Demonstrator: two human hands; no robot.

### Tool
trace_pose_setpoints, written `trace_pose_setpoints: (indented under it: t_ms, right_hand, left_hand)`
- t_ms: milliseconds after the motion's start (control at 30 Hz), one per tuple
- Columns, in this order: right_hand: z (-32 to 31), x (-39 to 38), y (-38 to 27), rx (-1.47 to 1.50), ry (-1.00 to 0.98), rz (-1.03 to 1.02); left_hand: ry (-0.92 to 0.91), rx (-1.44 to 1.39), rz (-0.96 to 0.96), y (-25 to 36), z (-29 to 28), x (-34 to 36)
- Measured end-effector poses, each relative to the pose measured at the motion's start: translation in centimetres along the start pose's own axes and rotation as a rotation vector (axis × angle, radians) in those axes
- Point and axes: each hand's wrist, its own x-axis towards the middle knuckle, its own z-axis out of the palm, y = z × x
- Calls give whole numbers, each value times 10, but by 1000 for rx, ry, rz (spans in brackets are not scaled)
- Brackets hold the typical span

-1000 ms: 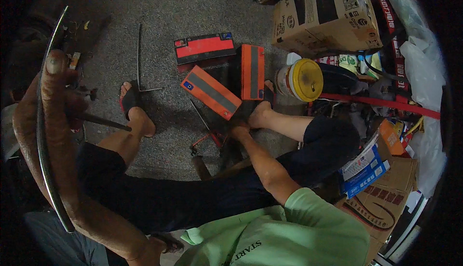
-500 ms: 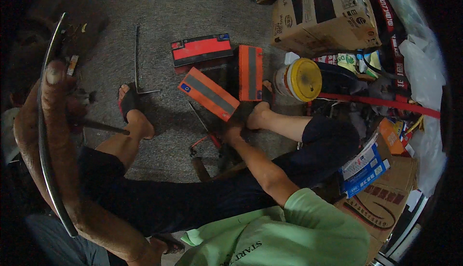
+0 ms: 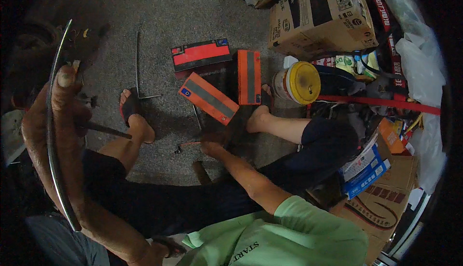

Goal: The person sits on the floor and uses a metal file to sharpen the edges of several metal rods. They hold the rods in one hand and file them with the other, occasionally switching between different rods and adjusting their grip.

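At the left, close up, my left hand [image 3: 60,107] is closed, its thumb pointing up along a long shiny metal rod [image 3: 50,121]. A darker bar [image 3: 111,131] sticks out from under it to the right. My right hand [image 3: 212,149] reaches down between my feet and is closed where a screwdriver's handle lay; its thin shaft [image 3: 196,116] shows beyond, and the fingers are partly hidden. A short red wire-like piece [image 3: 189,144] is beside that hand. Just ahead are two orange battery-like blocks, one slanted [image 3: 210,98] and one upright [image 3: 249,78], and a red-and-black one [image 3: 201,54].
An L-shaped metal bar [image 3: 137,63] lies near my left foot [image 3: 129,107]. A yellow-lidded bucket [image 3: 305,83] stands by my right foot [image 3: 258,118]. A large carton [image 3: 323,20] and piled cartons and plastic line the right. A brown handle-like piece [image 3: 200,172] lies near my leg.
My right hand has moved left, over the red handle that showed before, and the shaft now stands steeper. My left hand and its rod have shifted slightly right.
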Motion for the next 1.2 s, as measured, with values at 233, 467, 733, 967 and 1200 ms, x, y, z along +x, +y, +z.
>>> trace_pose_setpoints:
  t_ms: [233, 467, 733, 967, 1200]
  right_hand:
    - [20, 36, 6, -233, 138, -15]
    - [-32, 29, 8, -403, -118, -393]
    - [-168, -30, 3, -247, -582, 228]
    - [-308, -84, -85, 611, -45, 126]
    - [-365, -174, -170, 768, 676, -107]
  left_hand:
    - [20, -50, 39, 8, 9, 0]
    - [61, -95, -19, 8, 1, -3]
    - [5, -220, 70, 12, -5, -4]
    - [-48, -104, 779, 24, 53, -16]
    - [-300, -172, 1078, 47, 117, -115]
